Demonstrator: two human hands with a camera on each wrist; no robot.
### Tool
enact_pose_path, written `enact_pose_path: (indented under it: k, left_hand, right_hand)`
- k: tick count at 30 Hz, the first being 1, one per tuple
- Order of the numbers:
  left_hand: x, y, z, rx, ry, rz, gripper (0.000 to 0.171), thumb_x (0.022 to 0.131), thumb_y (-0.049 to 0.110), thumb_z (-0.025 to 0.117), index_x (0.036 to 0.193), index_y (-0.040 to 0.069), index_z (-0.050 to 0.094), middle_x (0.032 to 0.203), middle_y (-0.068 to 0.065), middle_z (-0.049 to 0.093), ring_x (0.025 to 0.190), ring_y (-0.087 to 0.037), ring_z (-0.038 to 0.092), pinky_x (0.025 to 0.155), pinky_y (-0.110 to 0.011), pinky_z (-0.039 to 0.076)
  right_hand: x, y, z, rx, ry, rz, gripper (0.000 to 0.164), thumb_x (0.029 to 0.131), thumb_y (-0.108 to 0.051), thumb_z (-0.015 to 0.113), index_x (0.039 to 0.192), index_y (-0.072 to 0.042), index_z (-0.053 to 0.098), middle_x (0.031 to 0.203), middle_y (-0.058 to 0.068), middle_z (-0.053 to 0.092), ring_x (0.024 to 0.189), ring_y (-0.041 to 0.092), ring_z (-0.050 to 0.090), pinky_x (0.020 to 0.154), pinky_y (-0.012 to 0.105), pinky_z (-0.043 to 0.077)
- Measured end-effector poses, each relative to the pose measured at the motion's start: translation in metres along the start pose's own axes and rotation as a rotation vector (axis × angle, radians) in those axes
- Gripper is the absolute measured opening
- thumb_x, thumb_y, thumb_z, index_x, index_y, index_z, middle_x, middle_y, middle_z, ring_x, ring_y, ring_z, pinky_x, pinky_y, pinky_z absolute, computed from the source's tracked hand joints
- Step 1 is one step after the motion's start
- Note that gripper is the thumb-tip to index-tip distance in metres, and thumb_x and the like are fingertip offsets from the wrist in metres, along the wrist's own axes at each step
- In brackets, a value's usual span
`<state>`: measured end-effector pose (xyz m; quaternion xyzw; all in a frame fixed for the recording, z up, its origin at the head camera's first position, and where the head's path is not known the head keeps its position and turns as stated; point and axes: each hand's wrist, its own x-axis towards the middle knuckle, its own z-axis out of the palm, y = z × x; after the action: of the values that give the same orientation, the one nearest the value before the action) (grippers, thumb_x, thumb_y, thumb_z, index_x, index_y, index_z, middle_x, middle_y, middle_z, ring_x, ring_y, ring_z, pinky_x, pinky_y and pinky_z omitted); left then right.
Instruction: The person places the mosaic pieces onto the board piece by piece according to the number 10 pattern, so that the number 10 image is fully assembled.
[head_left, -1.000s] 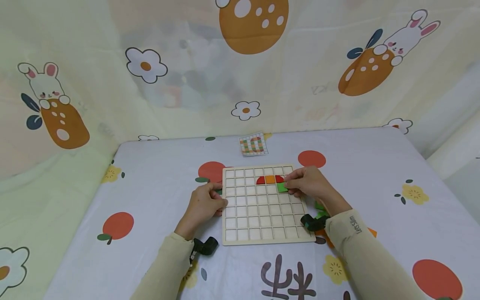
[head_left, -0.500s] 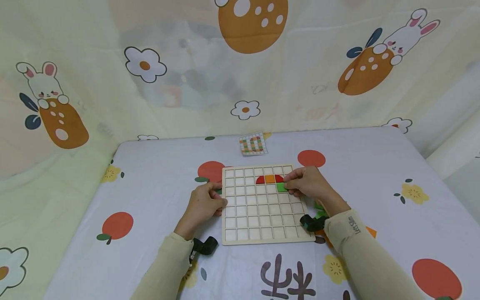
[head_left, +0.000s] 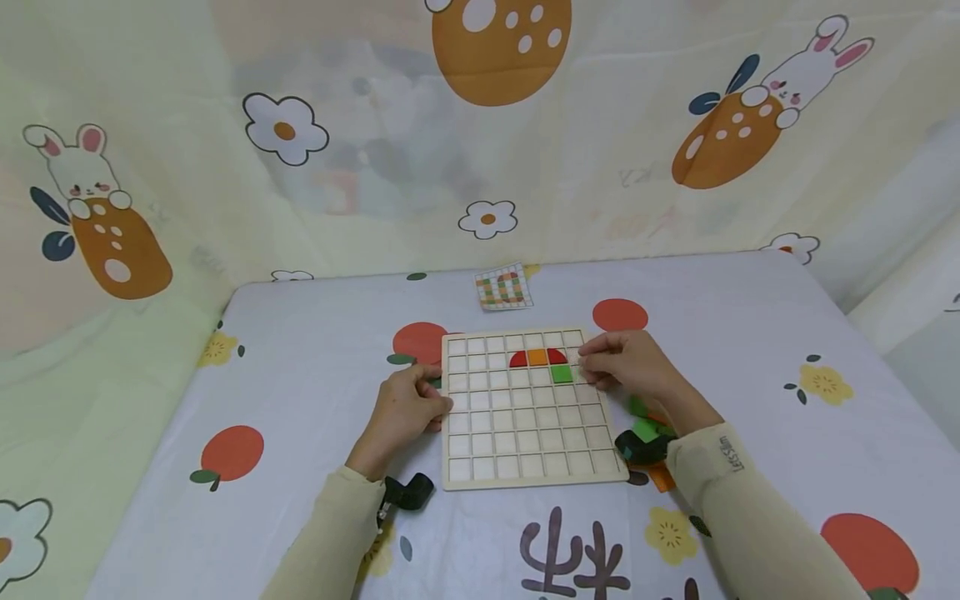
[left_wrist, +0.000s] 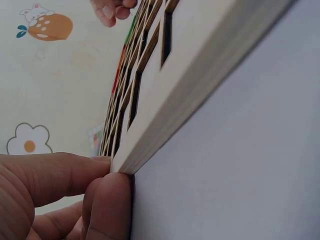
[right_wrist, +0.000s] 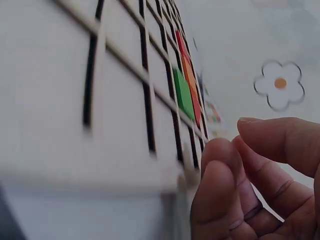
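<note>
A pale wooden grid board [head_left: 510,433] lies on the table. My left hand [head_left: 405,408] pinches its left edge between thumb and fingers, as the left wrist view shows close up. Over the board's right edge is my right hand [head_left: 626,367], its fingers loosely bent and holding nothing. A green square tile [head_left: 562,374] sits in a cell just left of those fingertips. In the row above it, an orange square tile [head_left: 537,357] lies between two red rounded tiles, the left red tile [head_left: 519,359] and the right red tile [head_left: 557,357].
A small card with a coloured grid pattern [head_left: 503,288] lies behind the board. Loose green tiles [head_left: 647,429] and orange tiles [head_left: 662,477] are spread by the board's right side, partly hidden under the right wrist. A printed curtain [head_left: 375,183] hangs at the back.
My right hand has let go of the green tile and drawn slightly right, away from it. The tile stays in its cell. My left hand keeps its hold on the board.
</note>
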<state>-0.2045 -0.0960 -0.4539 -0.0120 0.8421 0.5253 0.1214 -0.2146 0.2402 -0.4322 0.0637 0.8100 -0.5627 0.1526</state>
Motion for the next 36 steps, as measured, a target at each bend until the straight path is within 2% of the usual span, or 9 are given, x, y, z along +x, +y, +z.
enact_pose_path:
  k: [5, 12, 17, 21, 27, 32, 36]
  left_hand:
    - [-0.001, 0.001, -0.001, 0.003, 0.002, -0.009, 0.048, 0.088, 0.000, 0.079, 0.133, 0.002, 0.066, 0.085, -0.009, 0.063, 0.060, -0.016, 0.063, 0.055, -0.025, 0.058]
    - [-0.001, 0.002, -0.001, -0.001, 0.003, -0.012, 0.047, 0.087, 0.000, 0.080, 0.131, 0.001, 0.066, 0.084, -0.009, 0.062, 0.060, -0.015, 0.063, 0.054, -0.025, 0.058]
    - [-0.001, 0.002, 0.001, 0.000, 0.001, -0.010, 0.046, 0.087, 0.000, 0.080, 0.131, 0.001, 0.066, 0.084, -0.009, 0.062, 0.059, -0.015, 0.063, 0.054, -0.025, 0.058]
    - [0.000, 0.001, 0.002, 0.006, -0.004, -0.014, 0.047, 0.087, 0.001, 0.080, 0.132, 0.001, 0.066, 0.085, -0.009, 0.062, 0.060, -0.015, 0.062, 0.054, -0.024, 0.057]
    - [-0.001, 0.001, 0.002, 0.009, -0.003, -0.033, 0.048, 0.088, 0.002, 0.080, 0.133, 0.002, 0.065, 0.085, -0.009, 0.063, 0.061, -0.015, 0.062, 0.055, -0.025, 0.057]
    - [-0.001, 0.002, 0.000, 0.008, -0.004, -0.020, 0.049, 0.087, 0.000, 0.080, 0.133, 0.001, 0.065, 0.084, -0.009, 0.063, 0.061, -0.015, 0.063, 0.056, -0.025, 0.058]
    - [-0.001, 0.002, 0.000, 0.013, -0.003, -0.017, 0.049, 0.087, 0.000, 0.079, 0.133, 0.001, 0.065, 0.085, -0.009, 0.063, 0.060, -0.015, 0.063, 0.056, -0.025, 0.058]
  right_hand:
    - [-0.009, 0.005, -0.024, -0.103, 0.073, 0.014, 0.035, 0.101, -0.021, 0.069, 0.125, 0.004, 0.068, 0.099, 0.007, 0.071, 0.084, 0.020, 0.063, 0.070, 0.025, 0.056]
    - [-0.015, 0.023, -0.055, -0.208, 0.127, 0.048, 0.038, 0.099, -0.025, 0.071, 0.122, 0.004, 0.069, 0.097, 0.005, 0.072, 0.085, 0.020, 0.063, 0.069, 0.025, 0.056]
    - [-0.017, 0.030, -0.062, -0.284, 0.169, 0.101, 0.039, 0.095, -0.025, 0.076, 0.121, 0.003, 0.069, 0.105, 0.009, 0.072, 0.096, 0.025, 0.058, 0.071, 0.024, 0.053]
    - [-0.018, 0.033, -0.062, -0.307, 0.187, 0.130, 0.039, 0.093, -0.024, 0.076, 0.121, 0.002, 0.068, 0.105, 0.012, 0.071, 0.096, 0.028, 0.057, 0.071, 0.025, 0.052]
    - [-0.028, 0.038, -0.067, -0.373, 0.185, 0.151, 0.039, 0.094, -0.025, 0.076, 0.121, 0.002, 0.069, 0.108, 0.017, 0.068, 0.097, 0.031, 0.057, 0.079, 0.033, 0.052]
    - [-0.045, 0.044, -0.076, -0.413, 0.142, 0.165, 0.037, 0.095, -0.025, 0.076, 0.120, 0.001, 0.071, 0.115, 0.020, 0.068, 0.103, 0.034, 0.058, 0.089, 0.043, 0.053]
    - [-0.057, 0.047, -0.082, -0.416, 0.094, 0.179, 0.038, 0.093, -0.026, 0.078, 0.120, 0.001, 0.072, 0.114, 0.019, 0.069, 0.102, 0.032, 0.058, 0.086, 0.039, 0.053]
